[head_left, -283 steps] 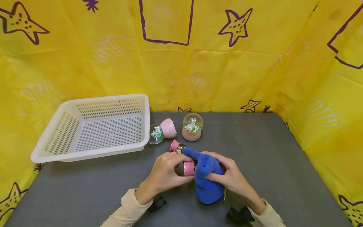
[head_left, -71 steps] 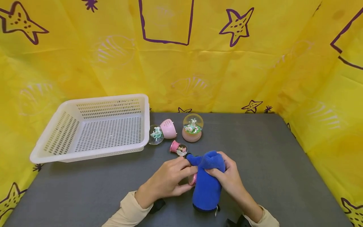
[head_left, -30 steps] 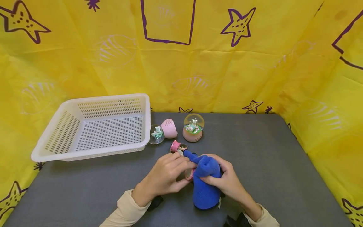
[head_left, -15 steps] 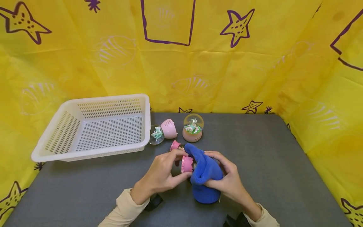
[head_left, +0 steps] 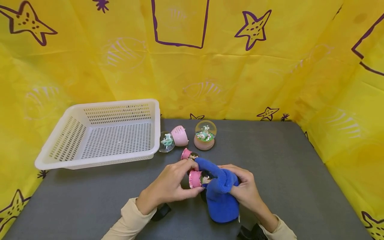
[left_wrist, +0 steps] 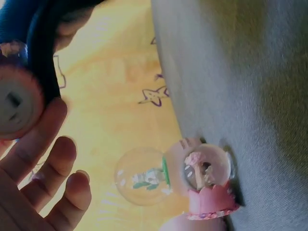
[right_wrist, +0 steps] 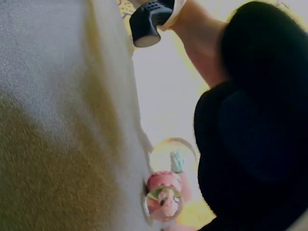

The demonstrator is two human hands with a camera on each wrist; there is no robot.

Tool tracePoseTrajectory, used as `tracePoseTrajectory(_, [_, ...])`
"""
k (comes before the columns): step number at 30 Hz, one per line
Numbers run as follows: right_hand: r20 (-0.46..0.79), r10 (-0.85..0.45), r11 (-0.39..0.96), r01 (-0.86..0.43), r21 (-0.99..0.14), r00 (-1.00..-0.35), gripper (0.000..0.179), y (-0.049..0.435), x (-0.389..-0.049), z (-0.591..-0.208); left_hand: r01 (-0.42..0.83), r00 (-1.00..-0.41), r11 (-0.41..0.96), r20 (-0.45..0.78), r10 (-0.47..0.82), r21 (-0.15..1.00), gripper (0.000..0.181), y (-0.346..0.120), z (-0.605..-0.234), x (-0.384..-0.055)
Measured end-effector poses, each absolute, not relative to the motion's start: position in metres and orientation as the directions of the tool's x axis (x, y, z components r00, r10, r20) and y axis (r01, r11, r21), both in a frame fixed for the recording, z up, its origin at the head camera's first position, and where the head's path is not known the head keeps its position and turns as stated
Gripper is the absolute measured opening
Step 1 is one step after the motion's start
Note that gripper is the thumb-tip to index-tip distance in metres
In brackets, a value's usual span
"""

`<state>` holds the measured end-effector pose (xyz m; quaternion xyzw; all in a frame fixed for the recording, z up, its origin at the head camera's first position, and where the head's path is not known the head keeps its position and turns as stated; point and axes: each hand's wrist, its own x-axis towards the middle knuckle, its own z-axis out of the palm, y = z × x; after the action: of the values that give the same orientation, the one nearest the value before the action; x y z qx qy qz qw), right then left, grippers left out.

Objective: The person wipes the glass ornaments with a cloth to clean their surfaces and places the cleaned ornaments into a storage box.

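One small globe (head_left: 199, 179) seems mid-wipe: my left hand (head_left: 169, 185) grips its pink base, my right hand (head_left: 246, 188) clutches the blue cloth (head_left: 223, 203) at its dome. I judge this one unfinished. Another small globe (head_left: 186, 154), a larger toppled globe (head_left: 179, 136) and an upright globe (head_left: 204, 142) rest on the surface (head_left: 276, 173); whether they're done, I cannot tell.

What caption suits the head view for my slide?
Left hand holds a pink-based globe; right hand holds a blue cloth.
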<state>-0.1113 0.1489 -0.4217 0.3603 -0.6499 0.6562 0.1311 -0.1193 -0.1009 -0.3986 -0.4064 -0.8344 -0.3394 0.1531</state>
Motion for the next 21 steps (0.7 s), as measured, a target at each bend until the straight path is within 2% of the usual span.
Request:
tracePoseTrajectory(3, [0.595, -0.293, -0.093, -0.597, -0.797, -0.749, 0.034, 0.149, -0.109, -0.421, 0.784, -0.62, 0.451, 0.515, 0.592, 0.426, 0.045, -0.1, -0.397, -0.118])
tracePoseTrajectory(6, [0.536, -0.281, -0.048, -0.547, -0.836, -0.796, 0.038, 0.149, -0.107, -0.421, 0.799, -0.601, 0.458, 0.513, 0.613, 0.389, 0.047, -0.098, -0.397, -0.116])
tracePoseTrajectory(10, [0.522, -0.269, -0.036, -0.533, -0.845, -0.809, 0.043, 0.149, -0.106, -0.42, 0.833, -0.548, 0.473, 0.543, 0.636, 0.287, 0.048, -0.096, -0.397, -0.115])
tracePoseTrajectory(15, [0.474, -0.279, -0.031, -0.486, -0.874, -0.835, 0.033, 0.147, -0.105, -0.418, 0.858, -0.489, 0.477, 0.591, 0.642, 0.192, 0.052, -0.092, -0.397, -0.114])
tracePoseTrajectory(21, [0.337, -0.317, -0.009, -0.353, -0.936, -0.887, 0.033, 0.147, -0.104, -0.418, 0.845, -0.51, 0.489, 0.597, 0.619, 0.215, 0.053, -0.09, -0.399, -0.113])
